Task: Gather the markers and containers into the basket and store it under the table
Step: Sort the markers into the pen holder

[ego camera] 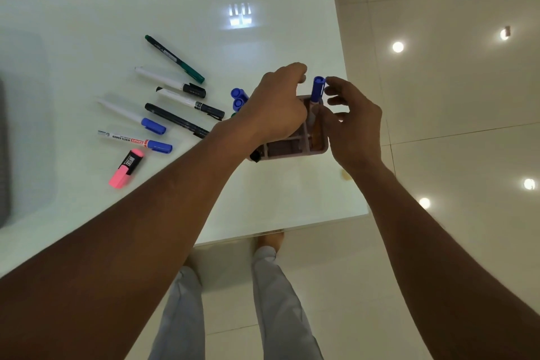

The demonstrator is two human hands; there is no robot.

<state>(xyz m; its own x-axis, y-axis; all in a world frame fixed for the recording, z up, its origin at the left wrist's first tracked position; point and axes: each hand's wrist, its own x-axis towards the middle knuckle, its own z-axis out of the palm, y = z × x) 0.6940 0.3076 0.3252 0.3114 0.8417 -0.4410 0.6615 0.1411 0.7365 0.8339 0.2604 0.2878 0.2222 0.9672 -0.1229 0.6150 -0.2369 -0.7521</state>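
Seven writing tools lie fanned on the glossy white worktop (277, 38), left of the hands: a dark green marker (175, 59), an upper white pen with a black cap (171, 83), a lower white pen with a black cap (190, 102), a slim black pen (175, 120), a white pen with a blue cap (131, 114), a whiteboard marker with a blue cap (134, 141) and a pink highlighter (126, 168). Near the worktop's right edge stands a mauve plastic compartmented container (292, 154), with a blue-capped marker (318, 90) upright in its far right compartment. The left hand (274, 108) lies over the container, fingers curled down; whether it grips anything I cannot tell. The right hand (356, 128) hovers beside that marker, fingers loosely spread and holding nothing, its index tip just short of the cap. Two more blue caps (239, 98) show behind the left hand.
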